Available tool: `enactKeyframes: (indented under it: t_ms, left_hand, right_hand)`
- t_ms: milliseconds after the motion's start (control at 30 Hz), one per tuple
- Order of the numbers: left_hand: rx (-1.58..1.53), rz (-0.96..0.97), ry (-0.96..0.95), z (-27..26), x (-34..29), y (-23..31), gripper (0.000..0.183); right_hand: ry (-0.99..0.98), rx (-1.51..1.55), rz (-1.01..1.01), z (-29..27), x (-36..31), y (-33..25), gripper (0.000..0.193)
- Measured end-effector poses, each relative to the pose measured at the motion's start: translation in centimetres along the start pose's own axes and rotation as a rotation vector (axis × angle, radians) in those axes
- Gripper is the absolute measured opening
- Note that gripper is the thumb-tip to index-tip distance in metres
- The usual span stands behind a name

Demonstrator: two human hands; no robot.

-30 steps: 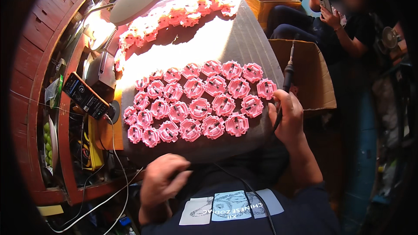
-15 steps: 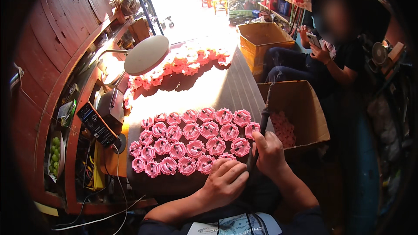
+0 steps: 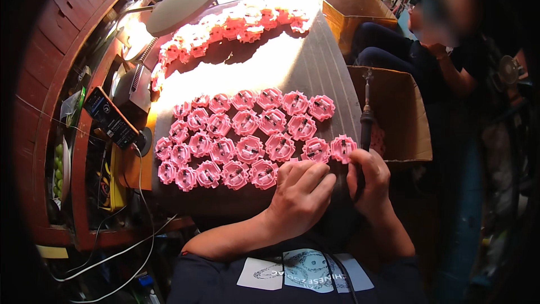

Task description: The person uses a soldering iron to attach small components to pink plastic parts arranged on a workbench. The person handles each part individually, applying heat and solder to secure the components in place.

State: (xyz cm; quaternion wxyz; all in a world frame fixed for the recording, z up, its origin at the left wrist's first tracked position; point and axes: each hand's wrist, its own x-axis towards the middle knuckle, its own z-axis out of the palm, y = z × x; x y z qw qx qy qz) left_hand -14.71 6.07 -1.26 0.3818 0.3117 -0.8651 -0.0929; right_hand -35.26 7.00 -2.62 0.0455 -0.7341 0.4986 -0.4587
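Observation:
My right hand grips a soldering iron by its black handle, its metal tip pointing up and away over a cardboard box. The thumb and fingertips of that hand are against a pink flower-shaped plastic part at the right end of the rows. My left hand is closed, fingers curled inward, just below another pink part; what it holds, if anything, is hidden. Several rows of similar pink parts, with small dark and metal pieces inside, lie on the dark work surface.
A sunlit pile of pink parts lies at the far side. A round lamp overhangs the left, above a phone on a stand. At right are cardboard boxes and a seated person. White cables hang at lower left.
The view has tilted downward, so the surface sits higher in the picture. The pink part by my right hand has come nearer and away from the top row. The iron stays in my right hand.

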Motion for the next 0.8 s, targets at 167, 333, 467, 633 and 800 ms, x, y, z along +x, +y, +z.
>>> enactKeyframes:
  t_ms: [167,333,467,633,800]
  left_hand:
    - [-0.031,-0.014,-0.076,0.7,2.1,-0.2,0.031]
    - [-0.048,-0.005,-0.120,1.7,3.3,-0.5,0.028]
    - [-0.025,0.005,-0.162,2.3,3.5,-0.7,0.024]
    - [-0.055,0.004,-0.151,2.7,3.8,-1.1,0.021]
    - [-0.050,-0.026,-0.177,3.0,3.7,-0.8,0.019]
  right_hand:
    - [0.034,0.090,-0.002,-0.1,-0.9,-1.2,0.032]
    - [0.053,0.277,0.141,-0.3,-2.3,-0.5,0.029]
    - [0.024,0.321,0.170,-0.6,-2.5,0.0,0.028]
    - [0.103,0.283,0.115,-0.3,-3.0,0.2,0.031]
    - [0.161,0.162,-0.217,-0.3,-3.2,0.6,0.035]
